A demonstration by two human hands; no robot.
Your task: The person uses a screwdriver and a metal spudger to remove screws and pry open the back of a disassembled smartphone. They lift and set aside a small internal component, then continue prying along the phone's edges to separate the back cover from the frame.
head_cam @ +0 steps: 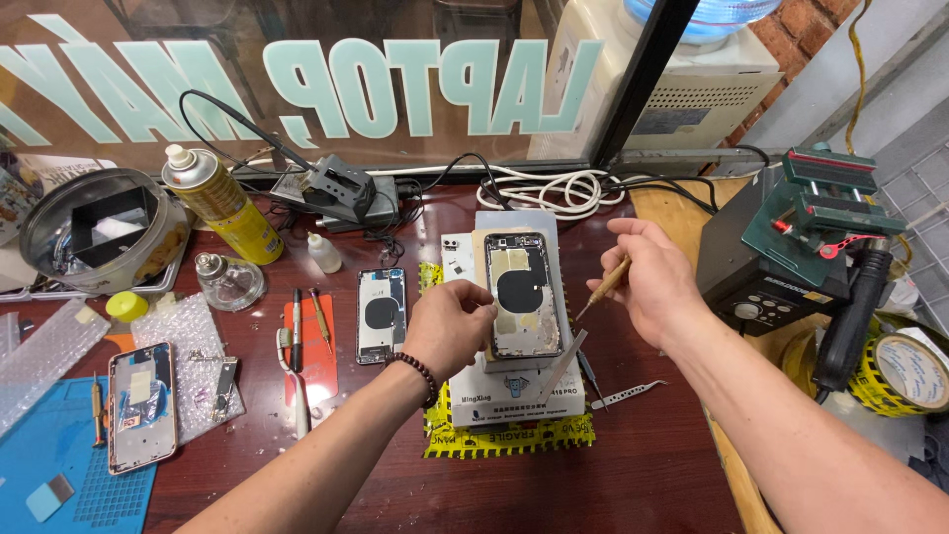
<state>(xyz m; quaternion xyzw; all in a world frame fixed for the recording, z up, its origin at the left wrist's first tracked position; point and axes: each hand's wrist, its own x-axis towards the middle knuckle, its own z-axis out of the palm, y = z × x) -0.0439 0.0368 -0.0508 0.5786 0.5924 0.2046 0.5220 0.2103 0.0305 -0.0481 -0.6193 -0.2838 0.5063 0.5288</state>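
Observation:
My left hand (450, 326) grips the left edge of an opened phone housing (524, 297), which lies on a white box-shaped heating pad (514, 391). My right hand (647, 282) hovers to the right of the housing and pinches a thin tan-handled tool (603, 287), its tip pointing down toward the housing's right side. A beaded bracelet sits on my left wrist. A flat metal blade (563, 366) leans against the pad's right edge.
A second phone housing (381, 314) lies left of the pad. Further left are a phone (141, 405) on bubble wrap, a yellow spray can (219, 203), a glass bottle (227, 282), a round tin (94, 232), screwdrivers on an orange mat (311, 346). A green-topped machine (791, 237) and tape roll (909, 368) stand right.

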